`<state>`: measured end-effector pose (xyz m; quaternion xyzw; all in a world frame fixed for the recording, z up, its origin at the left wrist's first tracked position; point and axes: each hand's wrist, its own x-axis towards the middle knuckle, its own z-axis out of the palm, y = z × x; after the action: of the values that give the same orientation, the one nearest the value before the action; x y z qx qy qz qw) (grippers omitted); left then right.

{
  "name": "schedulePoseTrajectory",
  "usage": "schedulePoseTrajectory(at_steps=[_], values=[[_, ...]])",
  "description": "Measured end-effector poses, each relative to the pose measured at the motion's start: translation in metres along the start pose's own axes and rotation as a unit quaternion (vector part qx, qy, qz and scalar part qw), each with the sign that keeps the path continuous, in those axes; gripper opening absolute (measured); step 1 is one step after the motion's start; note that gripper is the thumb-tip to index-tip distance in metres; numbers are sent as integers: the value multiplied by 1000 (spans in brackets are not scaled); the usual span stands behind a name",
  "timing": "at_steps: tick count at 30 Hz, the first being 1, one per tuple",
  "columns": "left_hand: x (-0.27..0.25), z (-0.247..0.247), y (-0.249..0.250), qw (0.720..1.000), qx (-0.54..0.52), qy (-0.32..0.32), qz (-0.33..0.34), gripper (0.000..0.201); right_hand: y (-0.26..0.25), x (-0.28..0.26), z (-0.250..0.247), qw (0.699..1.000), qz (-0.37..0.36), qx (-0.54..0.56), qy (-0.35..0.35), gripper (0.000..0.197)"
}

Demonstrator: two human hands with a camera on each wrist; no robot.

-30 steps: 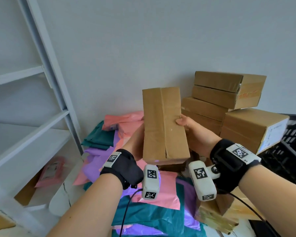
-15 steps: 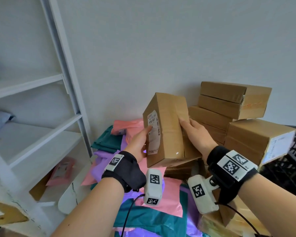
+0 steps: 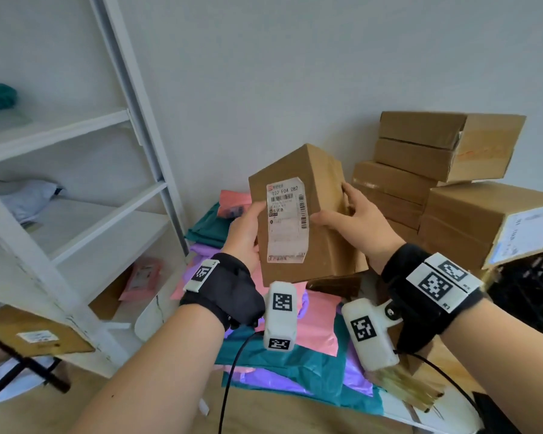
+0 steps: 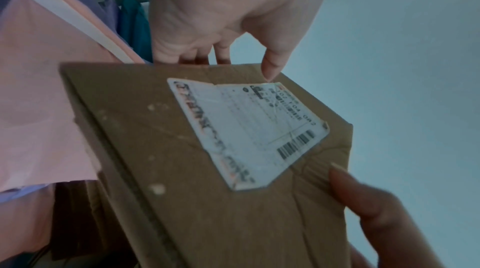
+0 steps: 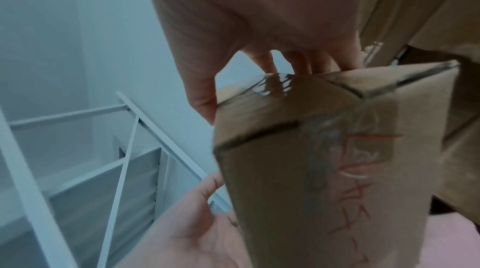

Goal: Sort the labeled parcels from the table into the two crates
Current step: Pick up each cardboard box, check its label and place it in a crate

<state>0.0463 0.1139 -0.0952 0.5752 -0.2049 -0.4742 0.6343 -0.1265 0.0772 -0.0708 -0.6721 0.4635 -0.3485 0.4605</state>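
I hold a brown cardboard parcel (image 3: 323,245) upright in the air above the pile, its white shipping label (image 3: 287,223) facing me. My left hand (image 3: 245,233) grips its left edge with the thumb beside the label. On the right side, my right hand (image 3: 358,220) grips it with the thumb on the front face and the fingers behind. The left wrist view has the label (image 4: 249,132) close up, the left hand (image 4: 228,15) above the parcel (image 4: 182,190). In the right wrist view, the right hand (image 5: 259,26) curls over the parcel's taped end (image 5: 324,149).
Stacked cardboard boxes (image 3: 445,145) stand against the wall at right, and a labeled one (image 3: 483,223) sits on a black crate (image 3: 533,286). Pink, teal and purple mailer bags (image 3: 295,364) cover the table below my hands. A white shelf unit (image 3: 76,189) fills the left.
The parcel has been turned between my hands, so its labeled face, first hidden and then edge-on, now faces me. Both hands kept hold of it.
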Motion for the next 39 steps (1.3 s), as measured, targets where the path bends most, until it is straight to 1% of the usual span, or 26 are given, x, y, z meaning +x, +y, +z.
schedulePoseTrajectory(at_steps=[2, 3, 6, 7, 9, 10, 11, 14, 17, 21, 24, 26, 28, 30, 34, 37, 39], values=[[-5, -5, -2, 1000, -6, 0, -10, 19, 7, -5, -3, 997, 19, 68, 4, 87], [-8, -5, -1, 1000, -12, -11, -13, 19, 11, -8, -5, 995, 28, 101, 6, 85], [-19, -1, 5, 995, -38, -85, -16, 18, 17, -17, -12, 983, 51, 176, -7, 77], [-23, 0, 8, 993, -38, -108, -17, 21, 18, -20, -14, 981, 51, 187, -8, 73], [-30, 1, 13, 990, -32, -137, -16, 33, 16, -27, -15, 977, 57, 205, -4, 74], [-33, 2, 15, 989, -29, -148, -16, 36, 15, -30, -16, 976, 60, 210, -1, 75], [-35, 2, 18, 987, -28, -156, -14, 34, 12, -33, -17, 975, 57, 213, 0, 73], [-44, 3, 24, 985, -34, -167, 1, 20, 4, -45, -22, 977, 38, 211, 10, 61], [-54, 5, 23, 983, -30, -180, 17, 18, 2, -57, -30, 979, 23, 201, 17, 69], [-69, 21, 25, 978, -16, -201, 47, 19, -4, -81, -48, 979, -4, 201, 44, 65], [-85, 39, 30, 967, 0, -242, 77, 28, -14, -102, -68, 979, -30, 193, 60, 68], [-98, 53, 33, 961, 3, -260, 94, 28, -22, -114, -85, 978, -50, 188, 74, 63], [-110, 68, 35, 959, 2, -264, 107, 26, -29, -127, -102, 980, -65, 169, 88, 57], [-125, 86, 36, 955, 2, -272, 114, 25, -32, -141, -120, 980, -70, 150, 106, 59], [-154, 127, 27, 945, -4, -308, 112, 28, -25, -170, -162, 975, -74, 165, 127, 57], [-179, 166, 11, 946, 3, -307, 101, 46, -14, -196, -201, 970, -75, 190, 132, 57], [-197, 196, -2, 943, 5, -321, 84, 43, -4, -214, -230, 967, -67, 199, 145, 55]])
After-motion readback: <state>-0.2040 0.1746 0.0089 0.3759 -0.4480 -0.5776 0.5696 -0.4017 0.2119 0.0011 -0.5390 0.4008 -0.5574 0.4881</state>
